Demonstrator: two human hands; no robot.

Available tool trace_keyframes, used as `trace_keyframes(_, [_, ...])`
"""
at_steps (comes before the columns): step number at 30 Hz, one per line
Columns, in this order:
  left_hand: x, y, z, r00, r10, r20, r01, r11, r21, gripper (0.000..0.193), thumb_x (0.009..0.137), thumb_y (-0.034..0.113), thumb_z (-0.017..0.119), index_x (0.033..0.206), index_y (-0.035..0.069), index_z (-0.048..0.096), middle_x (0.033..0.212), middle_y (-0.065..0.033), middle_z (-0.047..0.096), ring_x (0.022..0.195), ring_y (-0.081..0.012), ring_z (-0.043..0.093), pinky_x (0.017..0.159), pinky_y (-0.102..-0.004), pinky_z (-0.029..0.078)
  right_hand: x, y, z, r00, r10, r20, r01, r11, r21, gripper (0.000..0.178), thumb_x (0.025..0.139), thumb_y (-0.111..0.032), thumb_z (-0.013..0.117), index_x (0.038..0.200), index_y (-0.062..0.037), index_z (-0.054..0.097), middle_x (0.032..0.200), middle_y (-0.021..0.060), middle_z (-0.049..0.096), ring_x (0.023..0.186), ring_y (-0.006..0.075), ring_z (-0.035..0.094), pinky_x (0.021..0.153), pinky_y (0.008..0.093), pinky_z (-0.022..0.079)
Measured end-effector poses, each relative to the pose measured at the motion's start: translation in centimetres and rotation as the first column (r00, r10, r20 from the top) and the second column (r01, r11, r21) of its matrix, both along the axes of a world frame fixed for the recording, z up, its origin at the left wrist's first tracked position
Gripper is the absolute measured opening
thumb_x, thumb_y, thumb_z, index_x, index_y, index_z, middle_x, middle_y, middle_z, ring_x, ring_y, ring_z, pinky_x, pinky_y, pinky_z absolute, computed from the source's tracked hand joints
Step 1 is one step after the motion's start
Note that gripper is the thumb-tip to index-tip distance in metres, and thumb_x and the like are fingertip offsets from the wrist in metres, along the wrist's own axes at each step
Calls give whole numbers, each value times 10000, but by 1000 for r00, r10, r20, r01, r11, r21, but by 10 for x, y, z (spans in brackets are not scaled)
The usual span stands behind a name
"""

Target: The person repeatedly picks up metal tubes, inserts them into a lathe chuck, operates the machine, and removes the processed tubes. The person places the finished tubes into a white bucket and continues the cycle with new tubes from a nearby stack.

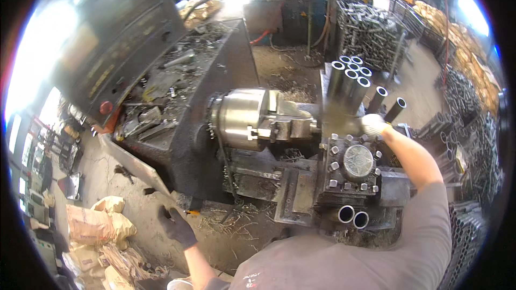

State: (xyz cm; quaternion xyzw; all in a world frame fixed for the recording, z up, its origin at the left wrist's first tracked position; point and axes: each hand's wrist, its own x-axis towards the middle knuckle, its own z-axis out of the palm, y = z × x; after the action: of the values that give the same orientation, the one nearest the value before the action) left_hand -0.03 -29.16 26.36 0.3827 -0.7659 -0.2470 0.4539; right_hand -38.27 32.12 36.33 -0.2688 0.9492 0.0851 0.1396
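A lathe fills the middle, its shiny chuck (pixel 243 119) carrying jaws (pixel 290 121) that point right. Beyond the square tool post (pixel 357 162) is my right hand (pixel 374 125), in a white glove, with its fingers closed. A smeared brownish-grey shape (pixel 341 122) reaches from that hand toward the jaws; its kind is too blurred to tell. My left hand (pixel 177 227), in a dark glove, hangs low at the left, away from the machine. Its fingers are apart and nothing shows in them. Near its fingertips is a small orange-tipped item (pixel 192 212).
Several metal tubes (pixel 361 87) stand upright behind the tool post, and two tubes (pixel 353 216) sit in front of it. Metal shavings (pixel 236 228) litter the floor under the lathe. Paper sacks (pixel 97 223) lie lower left. Stacked metal parts (pixel 371 32) stand at the back right.
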Motion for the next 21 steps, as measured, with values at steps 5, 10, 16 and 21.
trace_keyframes(5, [-99, -7, 196, 980, -184, 76, 184, 695, -695, 316, 1040, 231, 662, 1318, 81, 684, 1251, -124, 748, 1136, -351, 708, 994, -445, 549, 60, 51, 31, 784, -610, -115, 404, 641, -653, 511, 821, -309, 833, 1267, -86, 719, 1126, 157, 790, 1000, 364, 762, 893, 467, 596])
trace_keyframes(10, [-235, -70, 288, 853, 114, 510, 141, 890, -435, 820, 1027, 510, 566, 1710, 224, 213, 1384, -242, 695, 1223, -451, 697, 1025, -562, 524, 116, 68, 59, 723, -682, -109, -68, 88, -994, 418, 836, -185, 867, 1178, 14, 731, 1010, 132, 803, 873, 218, 778, 772, 345, 631])
trace_keyframes(16, [-246, -70, 302, 830, 106, 548, 221, 839, -497, 721, 1090, 393, 448, 1727, 237, 149, 1286, -227, 744, 1063, -432, 758, 876, -581, 578, 260, 47, 110, 826, -552, 115, -41, -263, -964, 514, 868, -187, 752, 1303, 31, 588, 1125, 153, 739, 871, 188, 711, 706, 324, 602])
trace_keyframes(21, [-132, 51, 211, 762, -644, 73, 560, 598, -573, 288, 1045, 189, 654, 1288, 41, 696, 1147, -217, 764, 1040, -392, 750, 895, -452, 591, 322, 3, 115, 993, -95, -73, -93, -229, -969, 586, 896, -267, 813, 1333, 17, 546, 1161, 162, 704, 1007, 273, 738, 895, 407, 656])
